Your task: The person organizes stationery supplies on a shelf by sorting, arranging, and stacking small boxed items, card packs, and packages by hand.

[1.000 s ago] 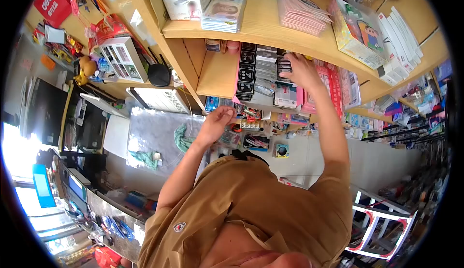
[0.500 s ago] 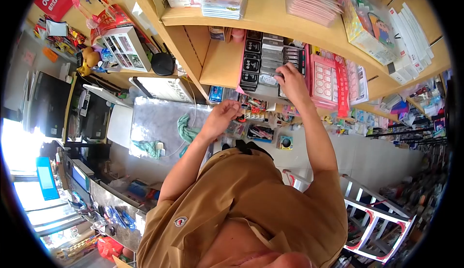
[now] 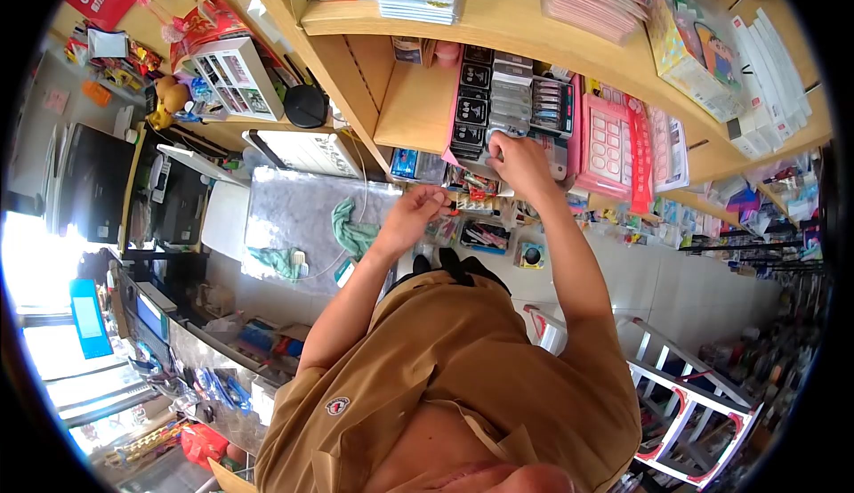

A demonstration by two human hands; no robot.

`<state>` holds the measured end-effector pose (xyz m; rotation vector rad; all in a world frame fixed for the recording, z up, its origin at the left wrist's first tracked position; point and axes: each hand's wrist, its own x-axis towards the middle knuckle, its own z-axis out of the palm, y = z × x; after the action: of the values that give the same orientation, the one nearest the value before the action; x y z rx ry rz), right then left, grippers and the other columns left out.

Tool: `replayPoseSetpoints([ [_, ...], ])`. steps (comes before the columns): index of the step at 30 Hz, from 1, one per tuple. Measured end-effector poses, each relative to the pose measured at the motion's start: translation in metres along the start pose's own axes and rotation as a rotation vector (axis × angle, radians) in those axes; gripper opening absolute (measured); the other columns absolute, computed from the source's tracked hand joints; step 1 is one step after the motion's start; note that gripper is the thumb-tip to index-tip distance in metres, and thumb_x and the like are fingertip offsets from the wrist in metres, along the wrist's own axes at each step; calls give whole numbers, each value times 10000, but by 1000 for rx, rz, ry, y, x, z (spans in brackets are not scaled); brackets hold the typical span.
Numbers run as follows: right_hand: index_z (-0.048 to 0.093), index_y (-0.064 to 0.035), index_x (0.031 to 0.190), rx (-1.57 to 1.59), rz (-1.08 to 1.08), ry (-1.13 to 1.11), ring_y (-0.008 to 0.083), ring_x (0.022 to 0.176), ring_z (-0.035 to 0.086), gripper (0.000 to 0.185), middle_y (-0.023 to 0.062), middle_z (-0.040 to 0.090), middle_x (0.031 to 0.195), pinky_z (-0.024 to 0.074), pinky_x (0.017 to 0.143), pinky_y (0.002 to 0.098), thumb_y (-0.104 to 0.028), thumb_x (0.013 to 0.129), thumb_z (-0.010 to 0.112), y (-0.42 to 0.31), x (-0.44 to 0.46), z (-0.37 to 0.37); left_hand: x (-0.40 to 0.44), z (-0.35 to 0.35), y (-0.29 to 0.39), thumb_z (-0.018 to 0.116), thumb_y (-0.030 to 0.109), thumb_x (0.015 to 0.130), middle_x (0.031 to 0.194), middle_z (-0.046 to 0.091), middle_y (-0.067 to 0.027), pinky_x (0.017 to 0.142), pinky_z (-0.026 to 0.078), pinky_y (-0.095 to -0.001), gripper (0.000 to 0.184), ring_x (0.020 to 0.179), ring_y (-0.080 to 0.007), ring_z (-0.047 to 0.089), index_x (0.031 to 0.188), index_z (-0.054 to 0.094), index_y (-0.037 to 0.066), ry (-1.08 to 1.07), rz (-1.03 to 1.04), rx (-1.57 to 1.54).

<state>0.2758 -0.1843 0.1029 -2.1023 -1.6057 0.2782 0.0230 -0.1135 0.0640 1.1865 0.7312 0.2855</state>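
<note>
Black packs (image 3: 473, 106), print blurred and illegibly small.

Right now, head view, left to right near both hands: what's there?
Crumpled green cloth, bare left hand, stacked black square packs, bare right hand, pink pack with pale rounded squares, glossy red strip.

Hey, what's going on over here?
A person in a brown shirt is at a wooden shelf holding rows of small packs. Their right hand is at the front of the silvery row; whether it grasps one is unclear. Their left hand is outside the shelf, fingers drawn together.
</note>
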Motion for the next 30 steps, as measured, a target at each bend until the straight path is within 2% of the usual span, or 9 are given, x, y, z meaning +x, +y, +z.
replayPoseSetpoints([
  [9, 592, -91, 789, -48, -59, -135, 363, 694, 656, 179, 123, 646, 684, 483, 638, 467, -136, 807, 765, 11, 11, 1, 1, 4, 0, 572, 208, 1071, 1072, 682, -55, 857, 520, -264, 276, 992, -134, 670, 1216, 611, -23, 26, 24, -62],
  [13, 671, -101, 934, 81, 73, -63, 325, 816, 718, 92, 88, 746, 842, 533, 695, 435, -138, 865, 719, 0, -18, -34, 9, -7, -8, 578, 173, 1058, 1041, 676, -68, 822, 517, -264, 285, 940, -140, 661, 1258, 575, -30, 75, 101, -72],
  [17, 697, -109, 1023, -66, 148, -17, 314, 853, 727, 143, 76, 766, 920, 564, 748, 427, -132, 885, 720, -8, -34, -36, 30, -7, -20, 631, 97, 994, 1069, 624, -88, 802, 519, -305, 504, 853, -151, 608, 1432, 408, -15, 157, 115, -136],
  [20, 708, -133, 1094, -107, 135, 63, 329, 866, 718, 207, 80, 752, 979, 565, 759, 435, -139, 888, 726, -7, -41, -30, 52, 3, -30, 732, 136, 935, 1296, 513, -162, 829, 532, -327, 662, 952, -168, 615, 1488, 381, 37, 264, 159, 21],
  [21, 708, -133, 1094, -108, 132, 69, 329, 866, 718, 207, 80, 752, 979, 565, 759, 435, -139, 888, 726, -9, -37, -29, 59, 4, -32, 732, 136, 935, 1296, 513, -162, 829, 532, -327, 662, 952, -168, 615, 1488, 381, 37, 263, 165, 23],
  [23, 720, -128, 1130, -102, 30, 175, 331, 895, 712, 254, 81, 743, 993, 556, 747, 430, -155, 880, 751, -19, -30, -22, 69, 7, -39, 753, 148, 918, 1288, 515, -185, 866, 546, -347, 697, 970, -193, 624, 1497, 378, 47, 298, 421, 191],
  [24, 724, -135, 1125, -62, 52, 175, 342, 924, 702, 246, 79, 724, 1042, 557, 758, 440, -174, 884, 752, -29, -21, -24, 61, 13, -23, 779, 171, 895, 1306, 498, -221, 899, 554, -377, 725, 992, -240, 643, 1484, 383, 25, 307, 420, 307],
  [27, 723, -125, 1094, -46, -37, 259, 348, 896, 701, 224, 71, 722, 1062, 560, 759, 447, -196, 885, 757, -36, 17, -11, 63, 25, -11, 813, 212, 883, 1289, 528, -186, 855, 557, -354, 766, 1062, -243, 634, 1490, 396, 2, 376, 454, 511],
  [30, 703, -137, 1056, -165, -57, 233, 354, 850, 705, 195, 72, 693, 994, 562, 732, 461, -200, 879, 755, -26, 50, 7, 73, 28, -17, 833, 248, 868, 1279, 537, -203, 886, 559, -368, 790, 1035, -267, 648, 1474, 400, -16, 401, 536, 581],
])
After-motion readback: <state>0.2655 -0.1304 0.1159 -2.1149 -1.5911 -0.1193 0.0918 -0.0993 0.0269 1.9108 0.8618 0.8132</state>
